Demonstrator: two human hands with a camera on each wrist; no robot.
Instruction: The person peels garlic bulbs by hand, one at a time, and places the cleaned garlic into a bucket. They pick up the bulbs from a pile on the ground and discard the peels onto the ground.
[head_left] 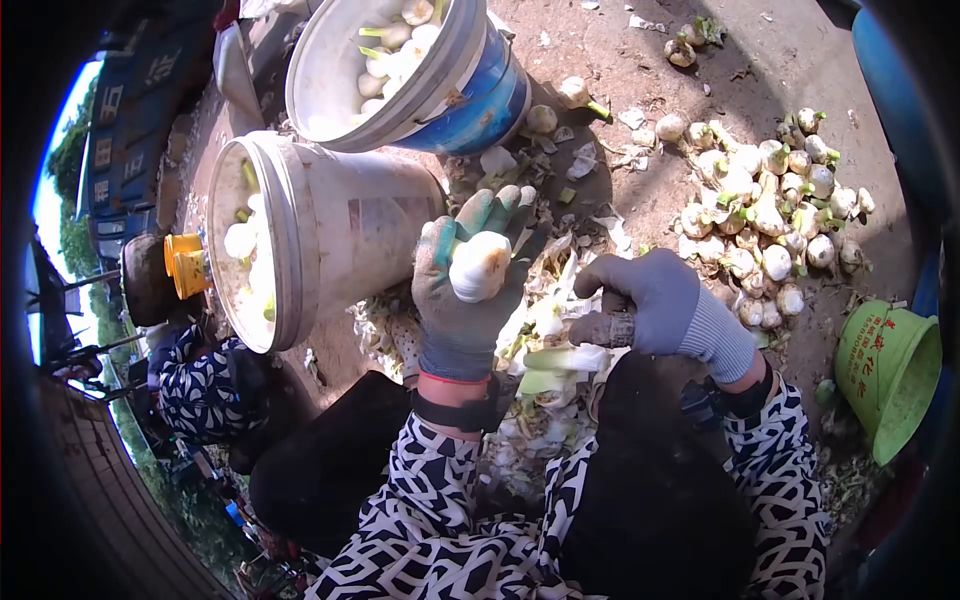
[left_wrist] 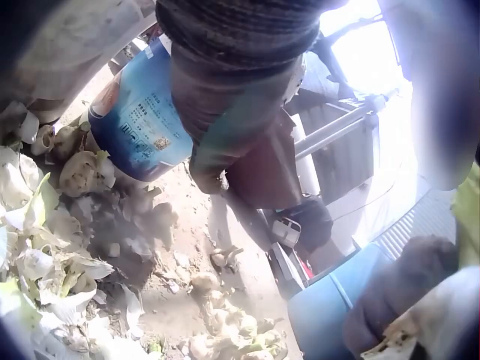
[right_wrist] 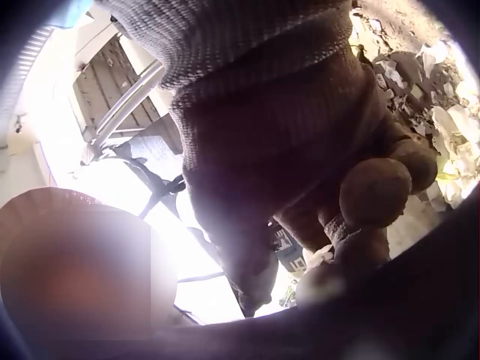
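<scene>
My left hand (head_left: 465, 300), in a grey glove with green-stained fingers, is turned palm up in the head view. A white garlic bulb (head_left: 480, 267) sits in it, with the fingers cupped round its far side. To its right, my gloved right hand (head_left: 650, 300) has its fingers loosely bent, with a gap between forefinger and thumb and no bulb in its grip. A pale green and white leafy piece (head_left: 562, 368), blurred by motion, shows just below that hand. Peelings (head_left: 545, 320) lie beneath both hands. In the right wrist view, bent glove fingers (right_wrist: 375, 193) show in shadow.
Two tilted buckets of trimmed bulbs stand at left: a whitish bucket (head_left: 365, 235) and a blue-and-white bucket (head_left: 480, 105). A heap of garlic bulbs (head_left: 760, 200) lies on the ground at right, near a green bucket (head_left: 868, 365). Another person's patterned sleeve (head_left: 210, 390) shows at far left.
</scene>
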